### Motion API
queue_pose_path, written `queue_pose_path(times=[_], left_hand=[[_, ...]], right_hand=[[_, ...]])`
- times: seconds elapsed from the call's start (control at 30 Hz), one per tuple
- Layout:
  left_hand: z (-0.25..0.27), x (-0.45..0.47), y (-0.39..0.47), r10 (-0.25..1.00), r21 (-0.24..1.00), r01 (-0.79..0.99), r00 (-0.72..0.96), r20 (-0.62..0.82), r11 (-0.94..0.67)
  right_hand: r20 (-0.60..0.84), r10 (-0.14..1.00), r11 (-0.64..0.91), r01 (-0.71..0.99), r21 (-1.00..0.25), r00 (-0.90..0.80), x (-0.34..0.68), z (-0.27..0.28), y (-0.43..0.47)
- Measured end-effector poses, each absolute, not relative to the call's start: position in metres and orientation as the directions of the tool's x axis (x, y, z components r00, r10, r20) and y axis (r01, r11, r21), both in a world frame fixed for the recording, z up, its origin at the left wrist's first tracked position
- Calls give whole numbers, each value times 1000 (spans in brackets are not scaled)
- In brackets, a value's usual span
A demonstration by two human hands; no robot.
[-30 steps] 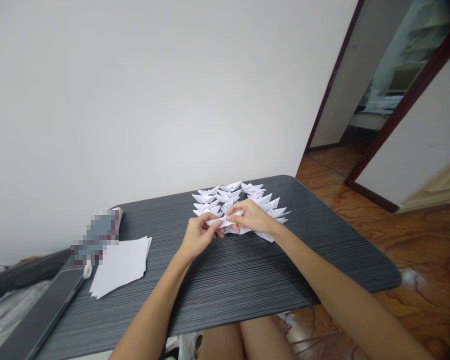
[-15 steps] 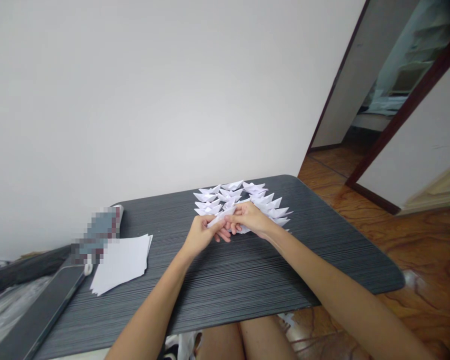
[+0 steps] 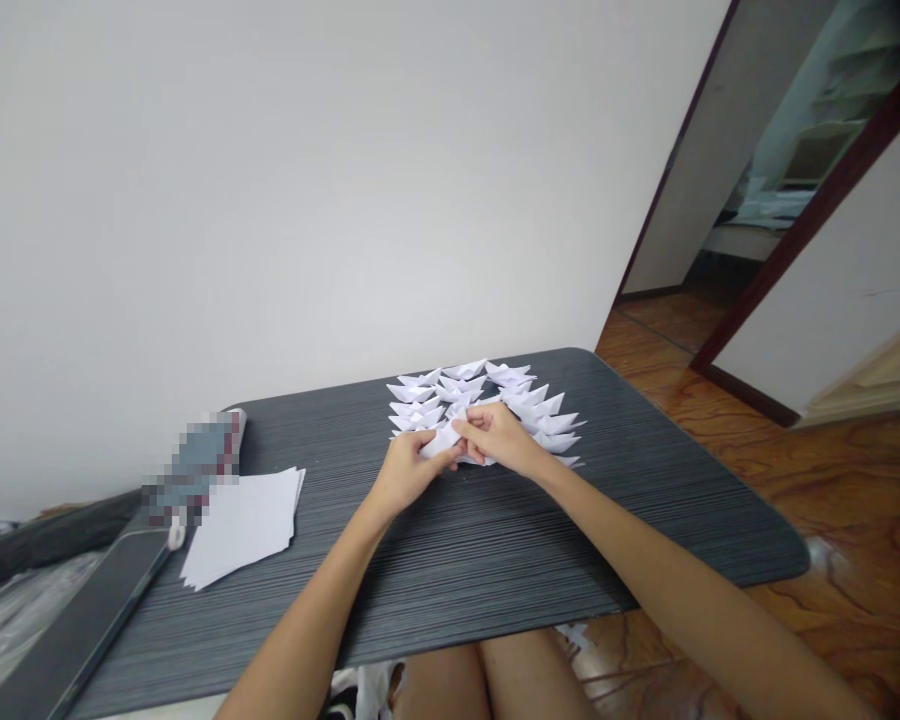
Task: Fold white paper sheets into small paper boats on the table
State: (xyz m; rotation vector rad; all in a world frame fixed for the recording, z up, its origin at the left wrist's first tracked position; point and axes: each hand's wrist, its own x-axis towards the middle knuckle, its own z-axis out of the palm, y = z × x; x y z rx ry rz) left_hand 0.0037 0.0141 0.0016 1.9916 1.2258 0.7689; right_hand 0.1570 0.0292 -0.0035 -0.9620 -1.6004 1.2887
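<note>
Between my two hands is a folded white paper (image 3: 441, 440), small and partly covered by my fingers. My left hand (image 3: 412, 466) is closed on its left end, thumb on top. From the right, my right hand (image 3: 493, 436) pinches the other end between thumb and fingers. Just beyond and around the hands stand several white paper boats (image 3: 461, 388) in rows on the dark table. Some boats close to my hands are partly hidden behind them.
A stack of white paper sheets (image 3: 244, 525) lies on the left of the dark striped table (image 3: 495, 570). Behind it is a blurred-out item (image 3: 199, 460). A dark long panel (image 3: 82, 620) runs along the left edge. The white wall (image 3: 307, 200) borders the table's back.
My fingers have shifted on the folded paper. The left fingers, spread out below before, are now tucked in, and the paper's visible shape has changed. The boats and sheets stay put.
</note>
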Motion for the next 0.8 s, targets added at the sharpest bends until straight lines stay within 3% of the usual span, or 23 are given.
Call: queue_pose_path(times=[0.17,0.37,0.47,0.6,0.8], left_hand=[[5,1,15,916,742,568,370,154,-355],[12,4,8,934,704,616,192,301,-353],[14,7,4,928,784,508,289,235,-357],[14,10,2,917,931,279,380,119,-236],[14,7,5,887,988,153,459,-44,-31]], right_hand=[[173,920,195,29,-980,-352,156,-4,28],[175,936,182,-4,-983,-306,154,-2,25],[205,927,213,-9,-977,-313,153,0,22],[204,934,219,18,-976,-293,153,1,20],[221,959,235,64,-970,-176,153,-1,21]])
